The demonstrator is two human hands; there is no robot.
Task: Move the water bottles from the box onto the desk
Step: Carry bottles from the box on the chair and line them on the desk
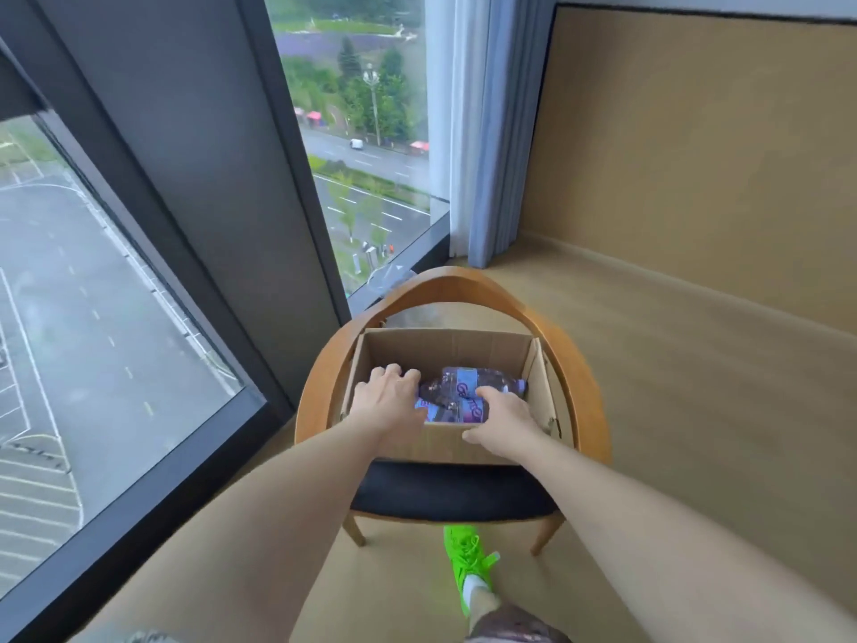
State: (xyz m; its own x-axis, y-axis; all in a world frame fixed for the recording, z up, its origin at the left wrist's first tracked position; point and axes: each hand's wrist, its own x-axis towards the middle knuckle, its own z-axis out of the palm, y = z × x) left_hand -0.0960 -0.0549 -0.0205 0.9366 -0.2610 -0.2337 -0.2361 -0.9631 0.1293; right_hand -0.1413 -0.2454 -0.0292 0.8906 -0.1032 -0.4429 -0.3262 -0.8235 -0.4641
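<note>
Two clear plastic water bottles with purple labels [466, 387] lie inside the brown cardboard box [445, 348]; left hand [385, 396] and right hand [503, 417] reach in, fingers curled over them, grip hidden. Likely heavy, slick; grasp mid-body.

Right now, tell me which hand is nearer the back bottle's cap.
Right. The right hand lies just in front of the cap, over the bottles. The left hand is at the box's left side, farther away.
</note>
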